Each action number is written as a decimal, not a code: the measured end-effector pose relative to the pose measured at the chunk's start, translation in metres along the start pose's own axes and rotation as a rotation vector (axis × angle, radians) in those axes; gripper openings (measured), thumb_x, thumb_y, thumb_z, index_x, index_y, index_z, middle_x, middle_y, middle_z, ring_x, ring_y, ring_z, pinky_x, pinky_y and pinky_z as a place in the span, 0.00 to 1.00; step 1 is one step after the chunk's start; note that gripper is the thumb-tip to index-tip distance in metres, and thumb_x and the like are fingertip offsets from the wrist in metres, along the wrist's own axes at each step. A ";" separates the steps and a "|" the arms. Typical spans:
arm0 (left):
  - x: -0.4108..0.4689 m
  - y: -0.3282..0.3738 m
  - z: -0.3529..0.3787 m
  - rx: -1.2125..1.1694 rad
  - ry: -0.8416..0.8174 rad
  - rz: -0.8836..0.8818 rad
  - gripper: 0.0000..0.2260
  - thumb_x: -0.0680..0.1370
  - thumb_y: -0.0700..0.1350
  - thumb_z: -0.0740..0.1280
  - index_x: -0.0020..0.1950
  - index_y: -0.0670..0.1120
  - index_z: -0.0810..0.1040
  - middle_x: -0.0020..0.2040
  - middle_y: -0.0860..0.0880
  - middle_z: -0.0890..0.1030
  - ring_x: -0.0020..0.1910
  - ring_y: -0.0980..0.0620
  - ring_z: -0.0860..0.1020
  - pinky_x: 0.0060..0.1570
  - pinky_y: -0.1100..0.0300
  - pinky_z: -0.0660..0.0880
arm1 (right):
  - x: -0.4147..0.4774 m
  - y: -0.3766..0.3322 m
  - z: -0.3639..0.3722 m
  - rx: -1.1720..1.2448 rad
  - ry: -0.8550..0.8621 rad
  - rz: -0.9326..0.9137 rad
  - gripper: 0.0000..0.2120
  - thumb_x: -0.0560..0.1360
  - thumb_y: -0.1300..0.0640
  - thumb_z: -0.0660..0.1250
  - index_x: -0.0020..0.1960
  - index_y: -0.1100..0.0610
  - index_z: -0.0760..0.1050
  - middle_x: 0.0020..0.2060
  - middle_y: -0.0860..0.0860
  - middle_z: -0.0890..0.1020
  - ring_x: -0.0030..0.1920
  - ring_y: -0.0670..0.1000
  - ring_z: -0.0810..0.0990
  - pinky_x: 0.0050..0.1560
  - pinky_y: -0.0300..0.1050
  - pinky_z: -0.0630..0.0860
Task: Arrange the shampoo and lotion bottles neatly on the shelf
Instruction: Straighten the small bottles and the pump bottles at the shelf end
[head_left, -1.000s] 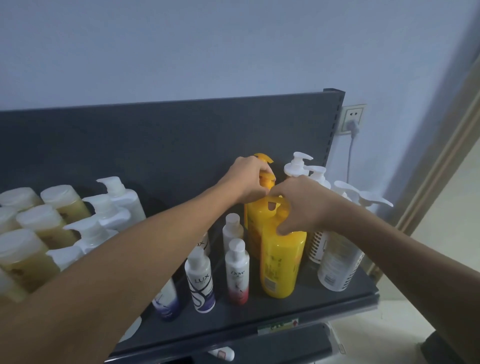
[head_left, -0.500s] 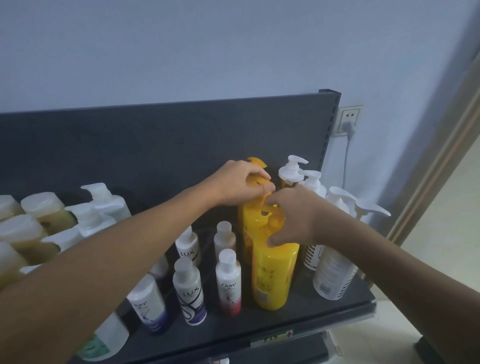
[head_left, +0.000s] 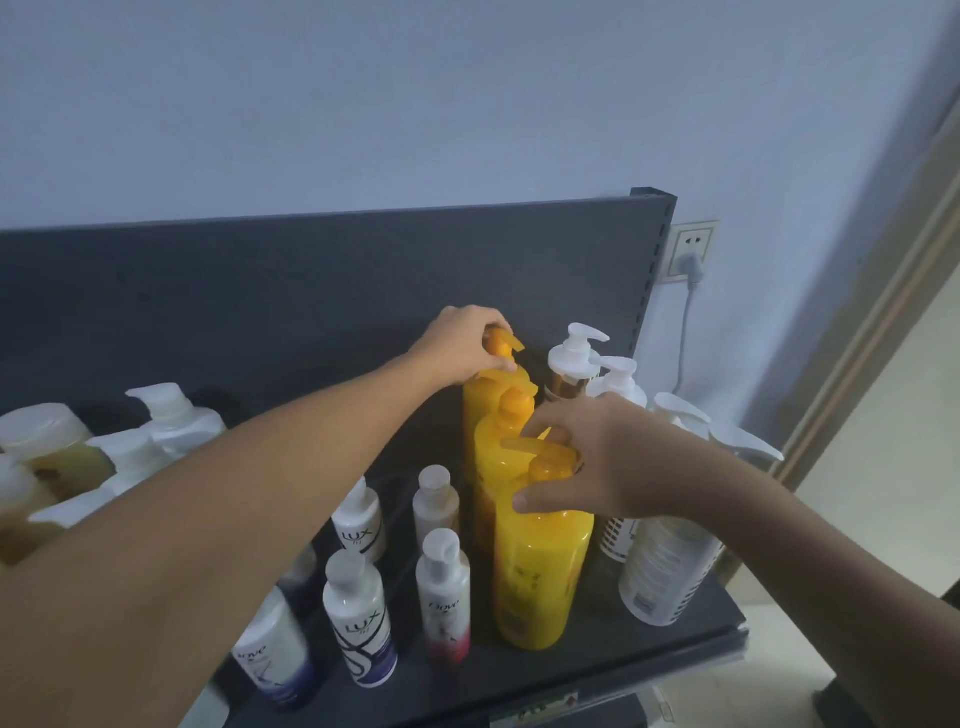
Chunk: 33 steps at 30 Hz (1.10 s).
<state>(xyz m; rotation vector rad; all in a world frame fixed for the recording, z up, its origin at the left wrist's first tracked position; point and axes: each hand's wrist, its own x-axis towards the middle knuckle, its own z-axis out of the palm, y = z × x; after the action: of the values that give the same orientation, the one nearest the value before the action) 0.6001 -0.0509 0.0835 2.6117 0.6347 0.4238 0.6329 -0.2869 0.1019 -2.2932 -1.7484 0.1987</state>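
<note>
Three yellow pump bottles stand in a row from front to back on the dark shelf (head_left: 649, 660). My right hand (head_left: 587, 462) grips the pump top of the front yellow bottle (head_left: 540, 566). My left hand (head_left: 462, 343) holds the orange pump head of the rear yellow bottle (head_left: 480, 402) by the back panel. A middle yellow bottle (head_left: 506, 421) stands between them, mostly hidden. Small white Lux (head_left: 361, 623) and Dove bottles (head_left: 444, 597) stand to the left of the yellow row.
White pump bottles (head_left: 670, 561) stand close on the right of the yellow row. Larger white pump bottles (head_left: 171, 415) and amber capped bottles (head_left: 52, 441) fill the left end. A wall socket (head_left: 691, 249) with a plugged cable is beyond the shelf's right post.
My left hand has shifted from the front pump back onto the rear bottle's pump head. The right hand stays on the front bottle. The view has dropped slightly.
</note>
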 end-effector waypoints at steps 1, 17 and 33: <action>0.001 0.000 0.000 0.004 0.010 0.006 0.22 0.74 0.52 0.76 0.67 0.52 0.78 0.64 0.46 0.77 0.61 0.46 0.74 0.50 0.56 0.74 | -0.001 0.001 0.000 0.008 0.007 -0.002 0.33 0.70 0.31 0.72 0.69 0.46 0.75 0.60 0.45 0.82 0.55 0.47 0.81 0.53 0.40 0.82; -0.012 0.018 -0.026 0.009 0.047 -0.033 0.23 0.77 0.35 0.69 0.71 0.50 0.77 0.64 0.46 0.80 0.63 0.45 0.79 0.58 0.52 0.79 | -0.018 0.014 -0.065 -0.090 0.030 0.145 0.28 0.66 0.32 0.75 0.60 0.45 0.79 0.50 0.42 0.83 0.50 0.45 0.82 0.54 0.47 0.81; -0.038 0.146 0.049 0.072 -0.203 0.252 0.20 0.74 0.53 0.76 0.66 0.56 0.80 0.55 0.55 0.80 0.49 0.54 0.81 0.46 0.59 0.79 | -0.049 0.086 -0.046 -0.336 -0.117 0.116 0.14 0.74 0.46 0.74 0.58 0.49 0.82 0.55 0.50 0.81 0.55 0.53 0.78 0.54 0.46 0.75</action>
<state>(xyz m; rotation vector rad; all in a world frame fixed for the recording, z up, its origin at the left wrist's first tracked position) 0.6396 -0.2029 0.1013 2.7672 0.2589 0.2082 0.7116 -0.3604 0.1195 -2.6719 -1.8236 0.0639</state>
